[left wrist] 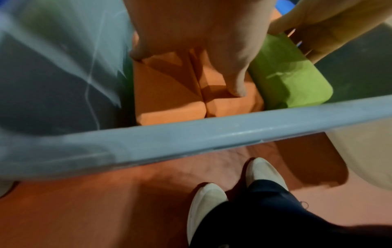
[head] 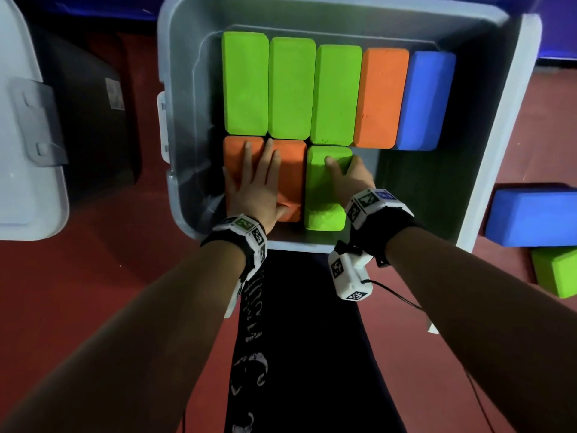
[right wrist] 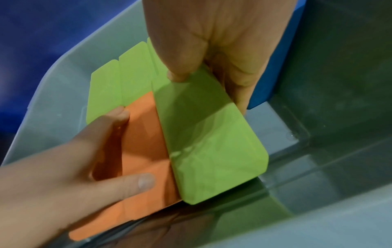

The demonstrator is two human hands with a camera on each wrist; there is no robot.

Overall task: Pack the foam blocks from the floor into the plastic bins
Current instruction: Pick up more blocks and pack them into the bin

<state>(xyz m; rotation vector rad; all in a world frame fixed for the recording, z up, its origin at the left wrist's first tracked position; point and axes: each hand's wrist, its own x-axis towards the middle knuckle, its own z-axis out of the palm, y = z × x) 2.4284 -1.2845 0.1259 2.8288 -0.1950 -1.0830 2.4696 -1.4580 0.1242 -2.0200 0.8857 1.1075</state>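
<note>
While the flat left hand [head: 256, 185] presses two orange blocks [head: 292, 170], the right hand's [head: 349, 175] grip clasps the green block [head: 324, 201] beside them.

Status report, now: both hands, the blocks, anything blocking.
Left hand flat on the orange blocks. Right hand grips the green block, seating it in the bin. Nothing obstructing.

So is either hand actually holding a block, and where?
The right hand grips the green block at its far end; the left hand only presses flat on the orange blocks.
</note>
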